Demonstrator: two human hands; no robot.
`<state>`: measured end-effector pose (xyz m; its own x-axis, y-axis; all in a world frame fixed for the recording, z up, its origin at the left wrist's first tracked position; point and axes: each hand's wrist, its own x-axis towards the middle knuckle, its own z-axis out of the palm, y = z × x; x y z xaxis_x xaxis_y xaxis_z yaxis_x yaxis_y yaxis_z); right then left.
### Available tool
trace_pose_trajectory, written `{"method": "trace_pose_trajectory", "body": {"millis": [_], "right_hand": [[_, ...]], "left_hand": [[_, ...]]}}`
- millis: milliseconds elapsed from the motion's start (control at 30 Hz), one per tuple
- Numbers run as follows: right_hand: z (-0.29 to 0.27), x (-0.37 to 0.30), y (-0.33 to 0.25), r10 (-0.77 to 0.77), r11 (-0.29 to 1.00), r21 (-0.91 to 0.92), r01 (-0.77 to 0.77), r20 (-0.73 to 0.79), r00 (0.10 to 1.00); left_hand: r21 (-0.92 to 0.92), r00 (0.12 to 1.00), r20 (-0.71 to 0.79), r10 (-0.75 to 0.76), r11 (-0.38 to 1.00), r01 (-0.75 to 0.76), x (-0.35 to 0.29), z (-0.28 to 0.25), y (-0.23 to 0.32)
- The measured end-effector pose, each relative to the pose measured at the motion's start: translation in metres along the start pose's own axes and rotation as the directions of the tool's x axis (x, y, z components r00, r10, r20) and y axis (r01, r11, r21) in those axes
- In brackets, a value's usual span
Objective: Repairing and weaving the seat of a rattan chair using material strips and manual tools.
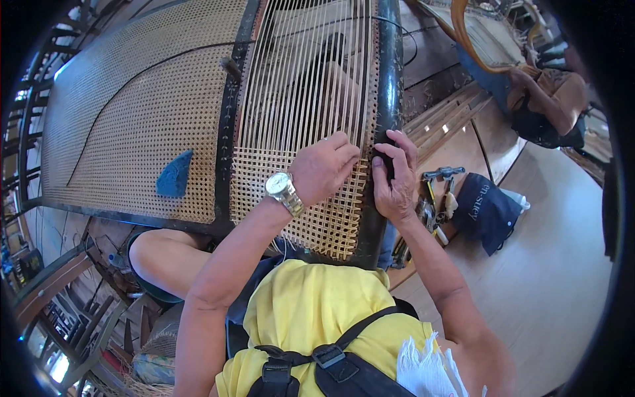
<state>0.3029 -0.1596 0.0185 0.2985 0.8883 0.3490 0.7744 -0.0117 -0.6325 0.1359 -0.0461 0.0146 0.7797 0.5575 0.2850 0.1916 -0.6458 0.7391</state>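
Observation:
A partly woven cane panel [304, 231] is set in a dark frame [390, 73] in front of me. Its near part is a close lattice, while long pale cane strands [304, 79] run lengthwise over the open far part. My left hand [324, 167], with a metal watch [283, 192] on its wrist, rests over the weave's working edge. Its fingers are closed in a pinch on a cane strand, mostly hidden under them. At the frame's right rail, my right hand [397, 177] curls its thumb and fingers together; whatever they grip is hidden.
Left of the panel is a finished cane section [145, 112] with a blue sponge [174, 175] on it. A peg [230, 69] stands on the dividing rail. Tools [433, 198] and a dark bag [486, 210] lie at right. Another person [552, 99] works beyond, at a curved wooden frame.

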Motion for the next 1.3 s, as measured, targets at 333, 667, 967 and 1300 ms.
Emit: {"method": "trace_pose_trajectory", "body": {"millis": [333,667,967,1300], "right_hand": [[-0.001,-0.002,-0.006,-0.171,0.984,-0.044,0.174,0.057,0.984],[0.004,0.001,-0.011,-0.064,0.997,-0.031,0.064,0.015,0.998],[0.017,0.002,0.047,0.457,0.807,0.383,-0.450,0.078,0.886],[0.017,0.038,0.045,0.282,0.850,0.427,-0.307,0.122,0.952]], "left_hand": [[-0.068,0.987,-0.143,0.069,0.995,-0.079,-0.019,0.009,-0.006],[0.015,0.751,-0.379,-0.541,0.808,0.589,-0.195,-0.013,0.009],[-0.910,-0.033,-0.016,-0.999,0.001,0.414,-0.261,0.026,0.021],[-0.675,0.251,0.699,-0.670,-0.734,-0.078,-0.220,0.042,0.010]]}}
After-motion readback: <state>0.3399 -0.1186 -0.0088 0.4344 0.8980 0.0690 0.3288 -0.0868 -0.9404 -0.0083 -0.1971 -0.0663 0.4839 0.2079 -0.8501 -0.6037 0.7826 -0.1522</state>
